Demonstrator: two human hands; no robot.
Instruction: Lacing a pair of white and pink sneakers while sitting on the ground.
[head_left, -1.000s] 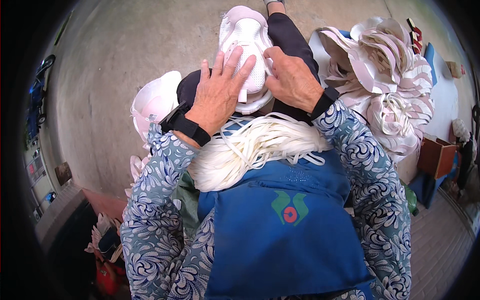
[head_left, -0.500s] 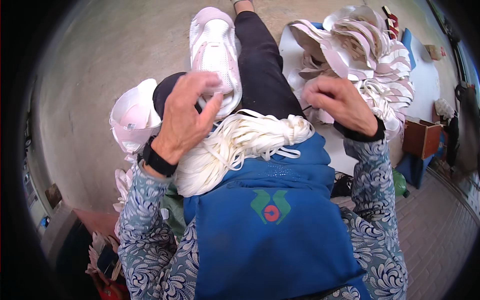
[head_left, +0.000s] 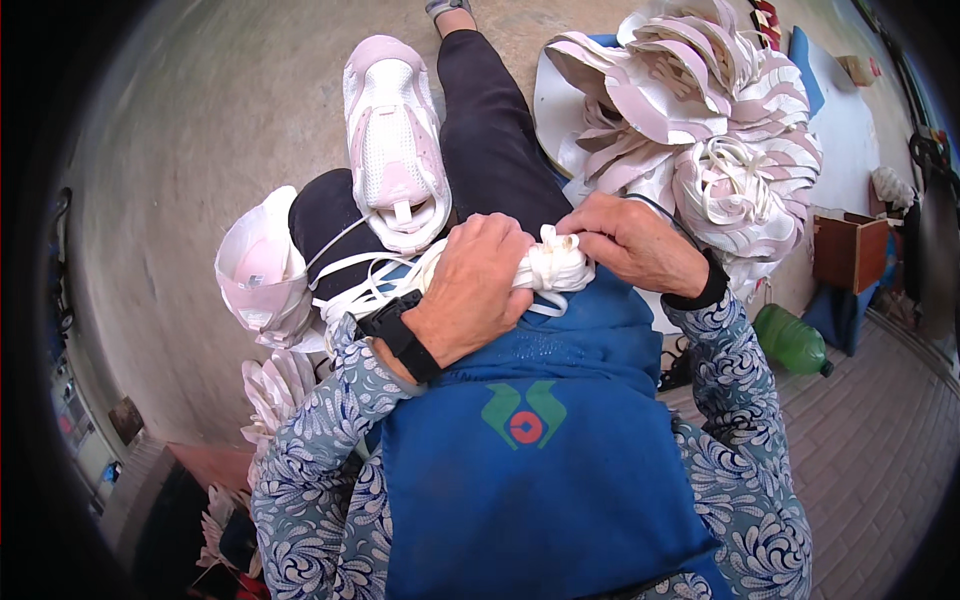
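A bundle of white shoelaces [head_left: 555, 270] lies across my lap on the blue apron [head_left: 560, 480]. My left hand [head_left: 472, 290] is closed over the middle of the bundle, its fingers curled down and the fingertips hidden. At the bundle's gathered right end, my right hand [head_left: 635, 243] pinches the laces between thumb and fingers. Loose laces spread out left of my left hand. Just beyond the bundle, a pink and white shoe upper [head_left: 390, 145] rests against my dark-trousered legs, toe pointing away, with a lace trailing from its near end.
At left stands another pink and white shoe upper [head_left: 262, 272]. A big pile of similar uppers [head_left: 700, 110] covers a white board at right. Farther right are a brown wooden box [head_left: 850, 250] and a green plastic bottle [head_left: 792, 340]. More pink pieces [head_left: 275, 392] hang by my left elbow.
Both hands have come down onto the lace bundle and closed on it. My left hand moved right and nearer; my right hand moved slightly left. The view has shifted a little.
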